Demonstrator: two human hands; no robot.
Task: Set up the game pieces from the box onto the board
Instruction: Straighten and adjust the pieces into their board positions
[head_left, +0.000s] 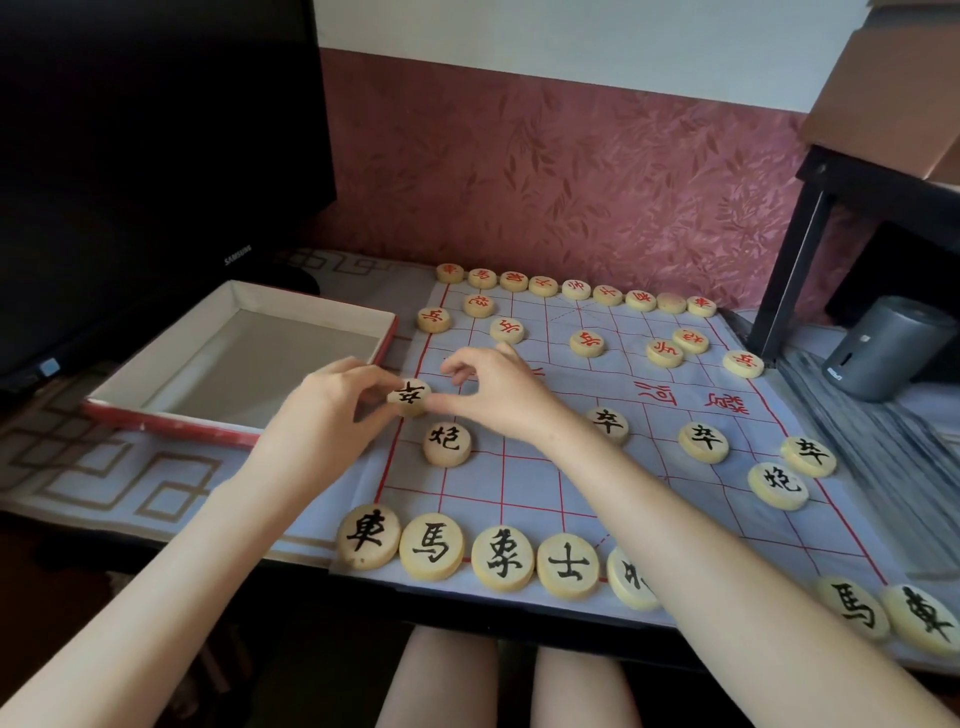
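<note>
The box (156, 387) shows only its bare floor. My left grip (332, 410) pinches the black piece (409, 396) — face up — while my right grip (498, 395), fingers curled, thumbs its other edge.

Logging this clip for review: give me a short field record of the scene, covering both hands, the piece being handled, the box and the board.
left hand: pinches black soldier piece
right hand: thumb against same piece, grip unclear
piece position: at left edge of xiangqi board
box: open, no pieces visible inside
red pieces: set out on far side
</note>
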